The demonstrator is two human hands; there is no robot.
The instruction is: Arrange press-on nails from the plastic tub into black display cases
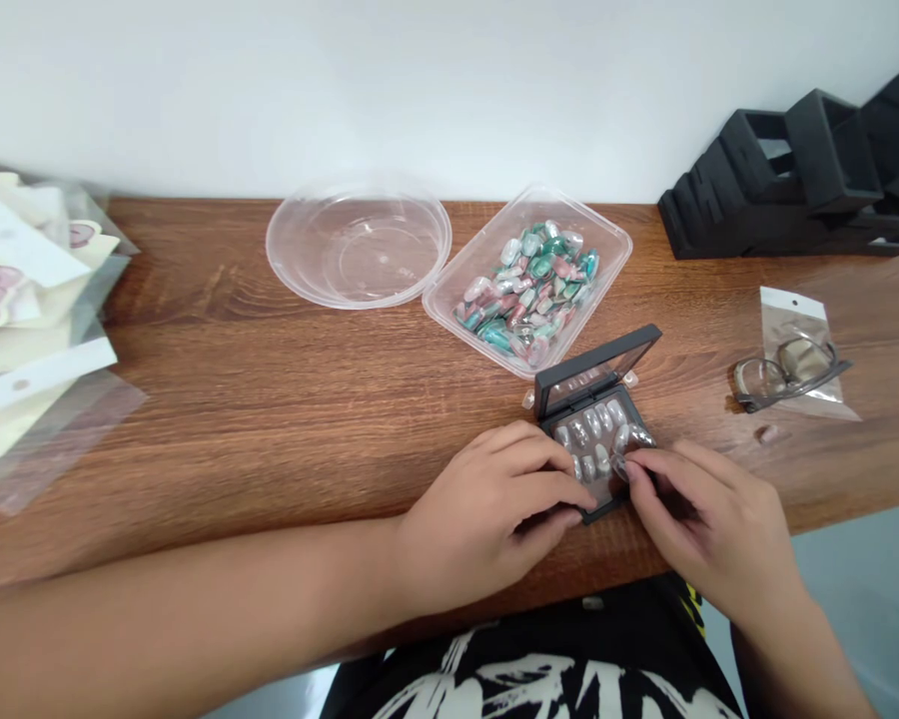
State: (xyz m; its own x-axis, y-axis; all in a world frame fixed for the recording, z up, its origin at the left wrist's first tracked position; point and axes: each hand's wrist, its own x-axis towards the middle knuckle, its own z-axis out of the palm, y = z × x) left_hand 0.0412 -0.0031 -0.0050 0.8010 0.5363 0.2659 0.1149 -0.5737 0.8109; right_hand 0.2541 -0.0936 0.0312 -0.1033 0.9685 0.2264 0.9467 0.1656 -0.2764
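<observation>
A small black case [612, 511] lies near the table's front edge, its mirrored lid [599, 367] raised. Silvery press-on nails lie in rows inside it. My left hand [494, 504] is closed on the case's near-left corner, its fingertips covering part of the lower row. Between the thumb and forefinger of my right hand [719, 529] is a press-on nail [620, 466], pinched over the right side of the case. Just behind the case stands a clear rectangular tub [614, 238] holding a heap of green, pink and silvery press-on nails [531, 285].
A clear round tub [289, 270] stands by the wall. Packets with cards [37, 340] are piled at the far left. Glasses [786, 379] rest on a plastic bag [831, 384] at the right. Stacked black cases [764, 200] stand behind them. Small clear bits lie around the case.
</observation>
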